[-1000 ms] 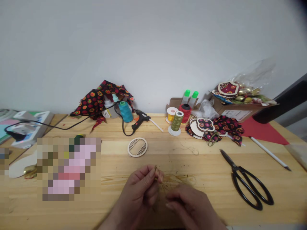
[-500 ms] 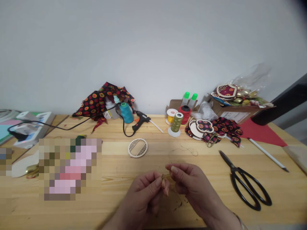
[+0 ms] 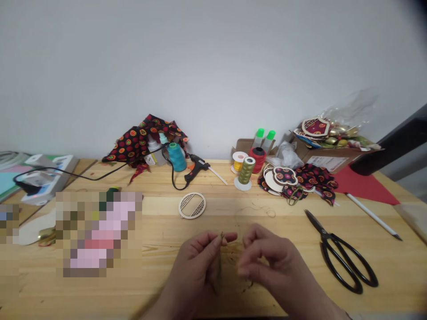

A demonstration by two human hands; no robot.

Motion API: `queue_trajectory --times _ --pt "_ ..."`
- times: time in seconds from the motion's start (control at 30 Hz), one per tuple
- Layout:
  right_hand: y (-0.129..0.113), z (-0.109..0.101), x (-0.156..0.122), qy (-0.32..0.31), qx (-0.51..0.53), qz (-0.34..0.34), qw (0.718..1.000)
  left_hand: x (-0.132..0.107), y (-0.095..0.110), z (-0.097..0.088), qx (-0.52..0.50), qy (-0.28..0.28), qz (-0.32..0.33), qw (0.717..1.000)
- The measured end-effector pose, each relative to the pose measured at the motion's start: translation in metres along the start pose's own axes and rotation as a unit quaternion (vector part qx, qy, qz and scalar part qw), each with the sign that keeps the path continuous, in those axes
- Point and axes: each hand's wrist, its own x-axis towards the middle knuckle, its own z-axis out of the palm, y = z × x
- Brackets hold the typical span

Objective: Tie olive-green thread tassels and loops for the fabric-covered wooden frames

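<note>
My left hand (image 3: 202, 262) is closed in a pinch at the front of the table. A bit of thin olive-gold thread (image 3: 222, 235) pokes up between its thumb and forefinger. Just to the right, my right hand (image 3: 271, 262) has curled fingers with thumb and forefinger close together; it is somewhat blurred, and what it holds, if anything, cannot be made out. Beyond both hands lies an oval wooden lattice frame (image 3: 192, 206). A loose thin strand of thread (image 3: 263, 209) rests on the tabletop behind my right hand.
Black-handled scissors (image 3: 340, 253) and a white pencil (image 3: 373, 216) lie right. Along the back are a glue gun (image 3: 198, 169), a blue thread cone (image 3: 177, 157), an olive thread spool (image 3: 247, 171), patterned fabric (image 3: 128, 142) and a filled cardboard box (image 3: 325, 158). A power strip (image 3: 50, 180) sits left.
My right hand has drawn back from the left and turned, its fingers now lower and more curled. My left hand keeps its pinch, its forefinger now stretched further to the right.
</note>
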Motion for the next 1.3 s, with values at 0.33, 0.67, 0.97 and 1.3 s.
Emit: queue_trajectory --times 0.33,0.67,0.97,1.3 --pt "0.021 0.016 0.004 0.092 -0.127 -0.127 0.979 -0.005 -0.002 0.006 0.015 -0.010 0.002 1.000" --pt "0.017 0.017 0.005 0.145 -0.123 -0.096 0.977 -0.007 0.000 0.008 0.097 -0.006 0.023 0.995" --pt "0.020 0.015 0.006 0.147 -0.058 0.025 0.987 -0.007 -0.001 0.009 0.086 0.002 0.009 0.996" --pt "0.024 0.015 0.006 0.135 0.089 0.133 0.978 -0.004 -0.003 0.007 0.055 0.003 0.006 0.998"
